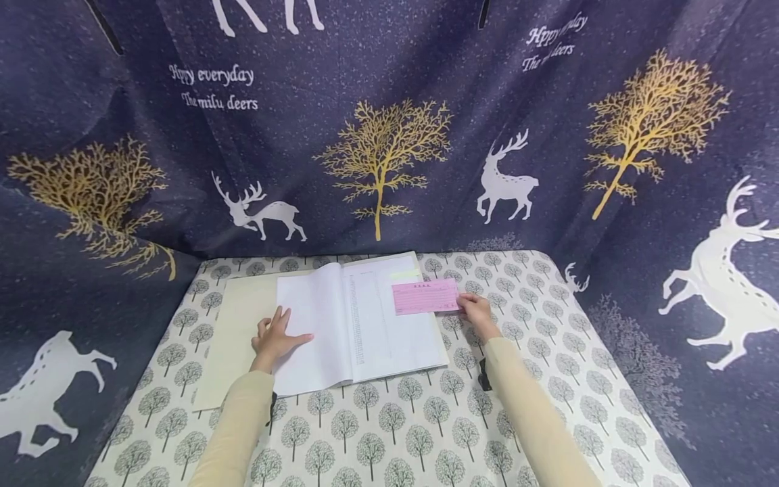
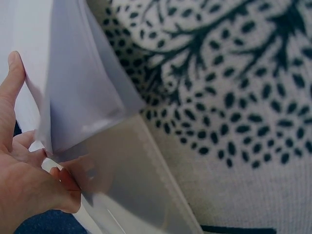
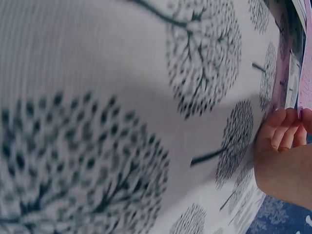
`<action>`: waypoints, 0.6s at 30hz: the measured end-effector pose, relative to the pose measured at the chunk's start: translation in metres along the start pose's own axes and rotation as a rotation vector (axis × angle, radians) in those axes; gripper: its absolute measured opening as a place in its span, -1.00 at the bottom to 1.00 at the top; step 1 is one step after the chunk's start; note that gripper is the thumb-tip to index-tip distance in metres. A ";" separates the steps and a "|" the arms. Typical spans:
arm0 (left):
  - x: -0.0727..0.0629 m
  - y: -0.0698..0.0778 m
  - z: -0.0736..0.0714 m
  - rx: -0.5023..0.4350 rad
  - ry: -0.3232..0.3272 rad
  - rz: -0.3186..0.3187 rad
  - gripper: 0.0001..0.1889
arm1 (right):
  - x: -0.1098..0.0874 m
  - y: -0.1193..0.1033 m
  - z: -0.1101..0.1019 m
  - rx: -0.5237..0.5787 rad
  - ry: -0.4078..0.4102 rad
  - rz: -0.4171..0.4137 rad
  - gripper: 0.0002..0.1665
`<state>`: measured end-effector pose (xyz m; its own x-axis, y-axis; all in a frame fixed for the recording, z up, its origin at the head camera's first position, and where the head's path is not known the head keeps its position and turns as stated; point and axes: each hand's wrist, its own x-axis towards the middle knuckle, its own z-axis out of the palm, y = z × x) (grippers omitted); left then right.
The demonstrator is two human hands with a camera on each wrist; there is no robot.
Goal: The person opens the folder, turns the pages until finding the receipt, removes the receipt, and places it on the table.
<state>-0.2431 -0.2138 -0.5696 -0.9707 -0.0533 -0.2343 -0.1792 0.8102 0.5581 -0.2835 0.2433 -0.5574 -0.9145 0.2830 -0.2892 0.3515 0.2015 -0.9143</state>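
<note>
An open folder (image 1: 216, 345) with a pale cream cover lies on the table, white sheets (image 1: 310, 325) bulging up near its fold. At the left edge of these sheets is my left hand (image 1: 274, 338), its thumb laid over the top sheet. In the left wrist view, the left hand (image 2: 29, 170) has sheets (image 2: 83, 83) between thumb and fingers, above a glossy clear layer (image 2: 131, 170). My right hand (image 1: 477, 312) pinches the right end of a pink printed slip (image 1: 425, 296), which overlaps the folder's right page (image 1: 395, 338). The right wrist view shows the slip (image 3: 306, 78) at the fingertips.
A pale green strip (image 1: 404, 274) lies near the top of the right page. The tree-patterned cloth (image 1: 420, 433) covers the table. A dark blue curtain (image 1: 389, 54) with deer and trees hangs behind and along both sides.
</note>
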 end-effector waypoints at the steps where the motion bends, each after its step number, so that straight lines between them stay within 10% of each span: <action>1: -0.001 0.001 0.000 -0.003 0.000 -0.001 0.14 | 0.000 0.001 -0.003 0.003 -0.001 0.002 -0.57; 18: -0.005 0.000 -0.001 -0.026 0.003 0.007 0.12 | 0.009 0.013 -0.058 0.002 0.017 0.030 -0.51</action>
<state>-0.2386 -0.2140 -0.5677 -0.9724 -0.0499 -0.2280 -0.1769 0.7949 0.5803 -0.2757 0.3025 -0.5554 -0.8999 0.3045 -0.3121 0.3787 0.1909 -0.9056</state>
